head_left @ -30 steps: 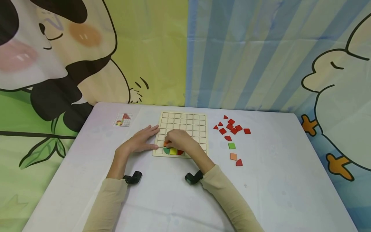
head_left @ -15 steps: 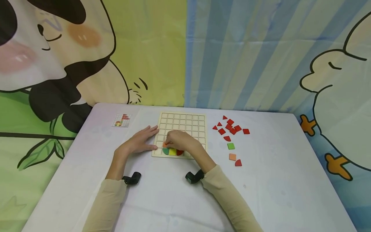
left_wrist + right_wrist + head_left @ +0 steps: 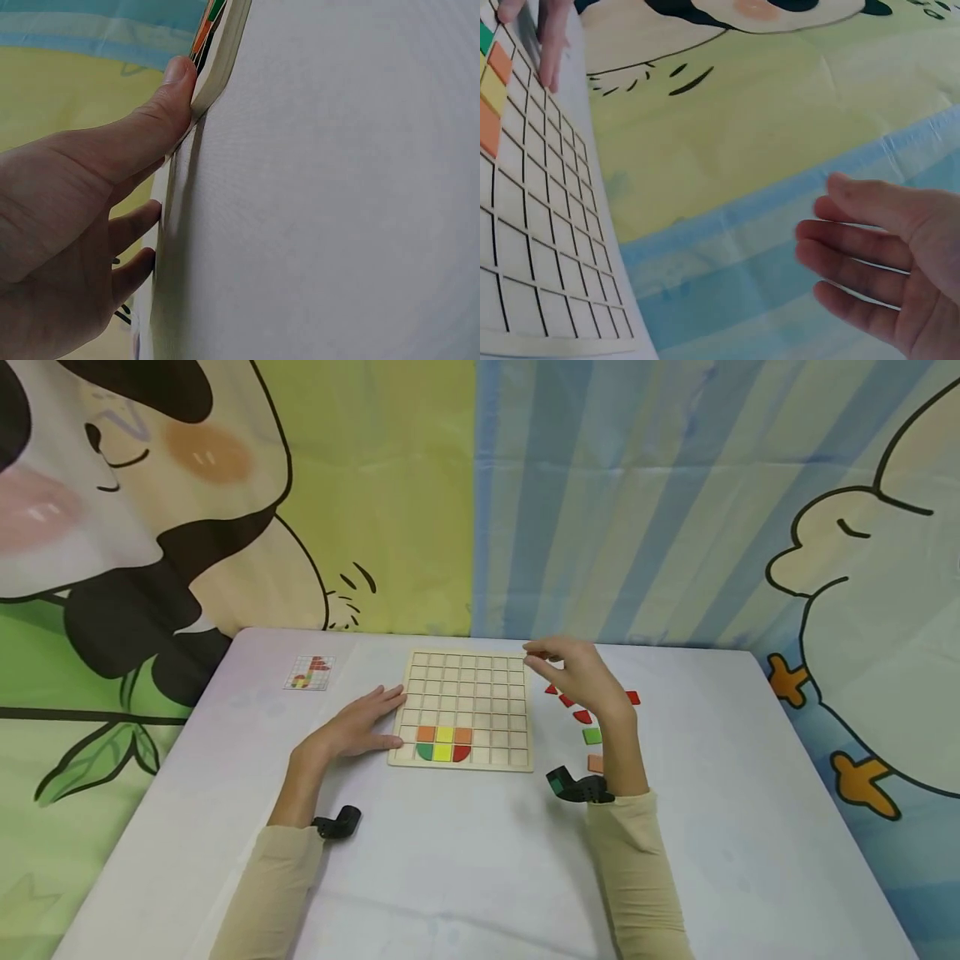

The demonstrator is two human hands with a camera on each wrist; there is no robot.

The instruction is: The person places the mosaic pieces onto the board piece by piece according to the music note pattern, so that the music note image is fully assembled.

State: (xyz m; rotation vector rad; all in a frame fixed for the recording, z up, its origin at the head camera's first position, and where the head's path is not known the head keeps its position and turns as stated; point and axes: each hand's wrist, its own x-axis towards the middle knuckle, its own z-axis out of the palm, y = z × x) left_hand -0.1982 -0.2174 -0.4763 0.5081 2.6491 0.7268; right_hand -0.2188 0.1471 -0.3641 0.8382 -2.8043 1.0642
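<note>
A wooden grid board (image 3: 498, 710) lies on the table. Two short rows fill part of its near-left area: an orange square (image 3: 426, 733), a yellow square (image 3: 445, 734) and another orange square (image 3: 463, 735) stand behind a green quarter-circle (image 3: 425, 752), a yellow square and a red quarter-circle (image 3: 461, 752). My left hand (image 3: 352, 722) rests at the board's left edge, its thumb (image 3: 161, 109) and fingertips against the rim. Raised past the board's right edge, my right hand (image 3: 577, 670) has relaxed, slightly bent fingers (image 3: 855, 251) with nothing between them.
Right of the board lie red pieces (image 3: 582, 717), partly hidden by my right hand and forearm, plus a green square (image 3: 592, 736) and an orange square (image 3: 595, 763). A small pattern card (image 3: 310, 672) lies at the back left. A printed cloth (image 3: 375, 485) hangs behind the table.
My right hand has let go of the orange square at the board's left and moved up and right, over the loose pieces. My left hand stays at the board's edge.
</note>
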